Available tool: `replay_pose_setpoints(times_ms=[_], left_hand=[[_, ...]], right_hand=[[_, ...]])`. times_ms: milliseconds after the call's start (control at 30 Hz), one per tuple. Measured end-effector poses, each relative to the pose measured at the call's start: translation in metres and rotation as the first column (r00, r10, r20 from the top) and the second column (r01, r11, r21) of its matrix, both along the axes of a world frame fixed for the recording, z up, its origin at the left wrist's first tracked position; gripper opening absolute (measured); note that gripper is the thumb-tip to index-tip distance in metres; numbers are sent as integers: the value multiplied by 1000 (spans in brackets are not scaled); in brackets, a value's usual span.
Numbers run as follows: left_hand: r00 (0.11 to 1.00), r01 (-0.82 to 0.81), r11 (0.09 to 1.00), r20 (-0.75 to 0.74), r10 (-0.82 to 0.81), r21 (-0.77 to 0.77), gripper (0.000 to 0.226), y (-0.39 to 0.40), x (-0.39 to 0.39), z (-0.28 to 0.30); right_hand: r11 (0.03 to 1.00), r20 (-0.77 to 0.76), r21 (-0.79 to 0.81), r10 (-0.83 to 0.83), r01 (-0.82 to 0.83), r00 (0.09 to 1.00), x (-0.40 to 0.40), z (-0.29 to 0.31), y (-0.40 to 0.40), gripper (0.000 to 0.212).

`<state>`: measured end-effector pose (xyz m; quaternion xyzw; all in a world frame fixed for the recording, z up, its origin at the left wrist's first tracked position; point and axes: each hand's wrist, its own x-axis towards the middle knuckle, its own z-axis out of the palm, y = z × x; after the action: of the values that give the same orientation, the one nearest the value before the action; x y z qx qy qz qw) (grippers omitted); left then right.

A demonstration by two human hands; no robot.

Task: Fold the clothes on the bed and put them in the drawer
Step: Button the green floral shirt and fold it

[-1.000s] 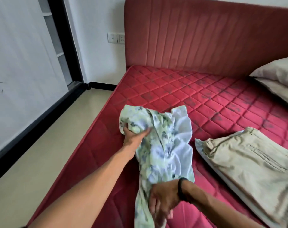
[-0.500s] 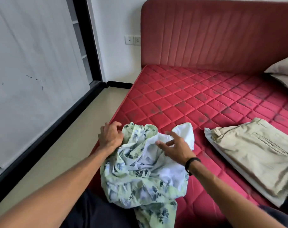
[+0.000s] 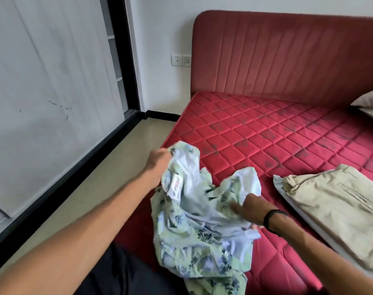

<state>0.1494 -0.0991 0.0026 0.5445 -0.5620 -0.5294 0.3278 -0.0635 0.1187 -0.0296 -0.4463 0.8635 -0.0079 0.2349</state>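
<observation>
A crumpled pale green and blue floral shirt (image 3: 194, 226) hangs bunched over the near left corner of the red quilted mattress (image 3: 277, 135). My left hand (image 3: 159, 160) grips its upper edge near the collar, where a white label shows, and lifts it. My right hand (image 3: 248, 211), with a black band on the wrist, lies on the fabric lower right; its fingers are blurred and partly buried in the cloth. A folded beige pair of trousers (image 3: 334, 211) lies on a folded pale garment to the right.
A red padded headboard (image 3: 287, 56) stands at the back, with a pillow (image 3: 370, 101) at the far right. Left of the bed is a strip of beige floor (image 3: 92, 188) beside a grey sliding wardrobe door (image 3: 49, 92). No drawer is in view.
My left hand has lifted the shirt's collar end up and away from the mattress. My right hand has moved down onto the lower part of the fabric.
</observation>
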Motion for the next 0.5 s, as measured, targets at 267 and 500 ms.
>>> replay_pose_setpoints(times_ms=[267, 500], left_hand=[[863, 423, 904, 329, -383, -59, 60, 25, 57, 90], [587, 713, 698, 595, -549, -59, 50, 64, 57, 77]], right_hand=[[849, -195, 527, 152, -27, 969, -48, -3, 51, 53], [945, -188, -307, 56, -113, 981, -21, 23, 49, 48]])
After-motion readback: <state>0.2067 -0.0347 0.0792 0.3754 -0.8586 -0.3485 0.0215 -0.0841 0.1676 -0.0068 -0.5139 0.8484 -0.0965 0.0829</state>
